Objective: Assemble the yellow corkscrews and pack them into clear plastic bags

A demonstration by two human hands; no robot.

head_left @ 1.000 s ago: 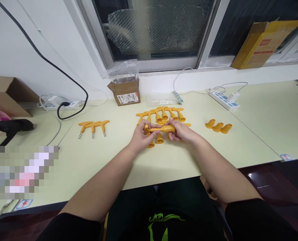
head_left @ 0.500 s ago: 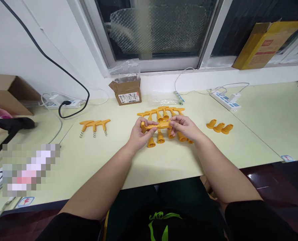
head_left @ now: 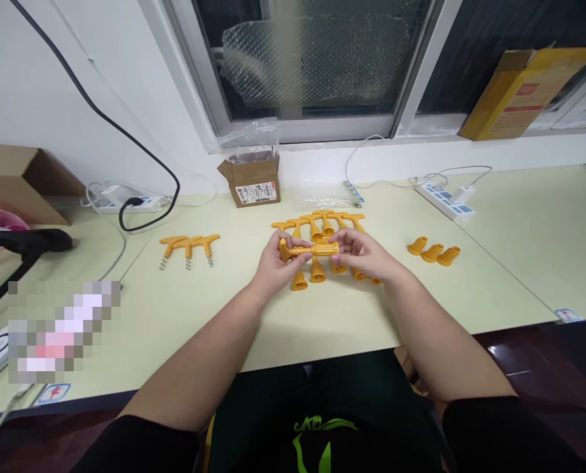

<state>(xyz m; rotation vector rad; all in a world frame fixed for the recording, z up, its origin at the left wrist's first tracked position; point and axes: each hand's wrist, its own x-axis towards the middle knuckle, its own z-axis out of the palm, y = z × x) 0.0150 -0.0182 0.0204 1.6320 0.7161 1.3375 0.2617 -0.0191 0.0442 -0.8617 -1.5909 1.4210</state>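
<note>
On the table's (head_left: 514, 236) left, three handles (head_left: 188, 244) with bare coils lie well apart from the hands. The left hand (head_left: 273, 266) has its thumb and fingers closed on the handle end of a yellow corkscrew (head_left: 317, 249), held roughly level above similar pieces (head_left: 299, 279); the right hand (head_left: 369, 257) has its thumb and forefinger lightly closed about the sleeve (head_left: 328, 249) end (how hard they press cannot be told). Done well, this probably calls for a firm left hold while the right keeps the sleeve in line with the handle, working from the fingertips. The pieces below and behind sit near, so a low sweep could knock them; lifting straight up seems safer. Farther right, three more sleeves (head_left: 431, 253) stand well apart from the right hand, a power strip (head_left: 445, 201) behind them. Nearer the person runs the front edge (head_left: 322, 359), with room to draw the hands back before it.
</note>
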